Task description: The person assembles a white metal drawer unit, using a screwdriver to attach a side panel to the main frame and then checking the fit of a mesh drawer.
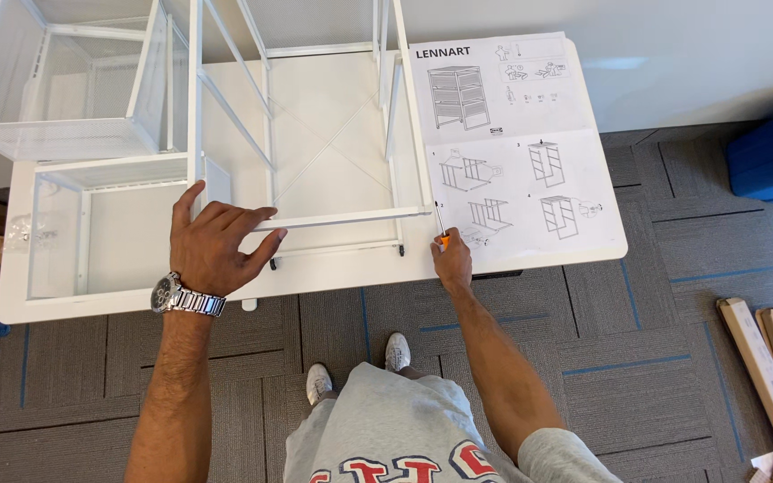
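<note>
The white frame [333, 215] reads as painted metal, smooth and satin, under the left hand [216, 246]. The drawers [64, 89] beside it show fine white wire mesh, see-through and matt. A steel wristwatch [181, 297] gleams, polished links catching light. The right hand [452, 261] grips a screwdriver [441, 231]: bright metal shaft, glossy orange plastic handle. The instruction sheet [516, 143] is thin matt paper. The table [136, 300] looks smooth white laminate; the carpet [637, 340] is rough grey pile.
</note>
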